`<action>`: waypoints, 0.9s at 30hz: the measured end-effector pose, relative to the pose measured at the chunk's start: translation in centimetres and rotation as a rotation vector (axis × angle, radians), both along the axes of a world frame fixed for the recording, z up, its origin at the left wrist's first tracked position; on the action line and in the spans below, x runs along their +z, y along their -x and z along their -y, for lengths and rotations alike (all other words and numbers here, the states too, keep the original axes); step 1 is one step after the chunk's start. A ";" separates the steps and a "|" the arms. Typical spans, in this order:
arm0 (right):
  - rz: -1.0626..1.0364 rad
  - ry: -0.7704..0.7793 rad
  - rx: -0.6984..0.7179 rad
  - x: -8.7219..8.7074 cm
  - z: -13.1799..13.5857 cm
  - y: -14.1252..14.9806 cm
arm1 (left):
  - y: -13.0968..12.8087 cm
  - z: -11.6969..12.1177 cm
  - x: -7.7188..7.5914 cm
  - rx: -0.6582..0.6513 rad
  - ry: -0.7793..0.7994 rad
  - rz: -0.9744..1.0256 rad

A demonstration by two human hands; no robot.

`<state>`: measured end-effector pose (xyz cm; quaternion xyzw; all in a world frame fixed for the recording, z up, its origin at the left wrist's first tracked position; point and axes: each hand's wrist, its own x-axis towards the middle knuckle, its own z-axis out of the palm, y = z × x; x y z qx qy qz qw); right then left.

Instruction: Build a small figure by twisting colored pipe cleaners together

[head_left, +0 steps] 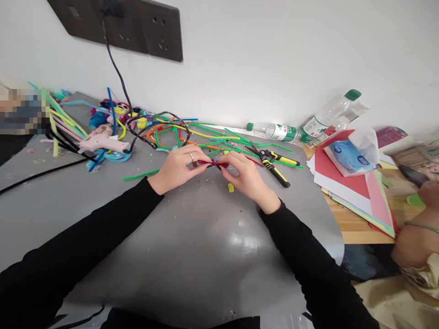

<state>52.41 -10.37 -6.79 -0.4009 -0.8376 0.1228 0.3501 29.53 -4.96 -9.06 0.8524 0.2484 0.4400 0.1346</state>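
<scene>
My left hand (178, 167) and my right hand (245, 176) meet over the grey table (192, 246), both pinched on one short red pipe cleaner (213, 162) stretched between the fingertips. A dark bit sits at its middle. There is a ring on a left finger. Both arms wear black sleeves. A small yellow-green scrap (231, 187) lies just under my right hand. Yellow-handled pliers (274, 163) lie to the right of my right hand.
Green, orange and yellow pipe cleaners (206, 137) litter the far table. A pink glue gun (103, 142) with a black cable lies far left. Two plastic bottles (277, 131) lie by the wall. Coloured paper sheets (346, 187) and a tissue pack (348, 156) sit right. Another person's arm (416, 237) shows far right.
</scene>
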 end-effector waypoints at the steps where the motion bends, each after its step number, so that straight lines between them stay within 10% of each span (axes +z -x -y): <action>1: 0.000 -0.002 0.001 0.0 0.0 0.0 | 0.0 0.0 0.0 0.001 0.005 -0.003; 27: -0.012 -0.026 0.014 0.0 0.0 0.0 | 0.0 0.0 0.0 -0.042 -0.049 0.049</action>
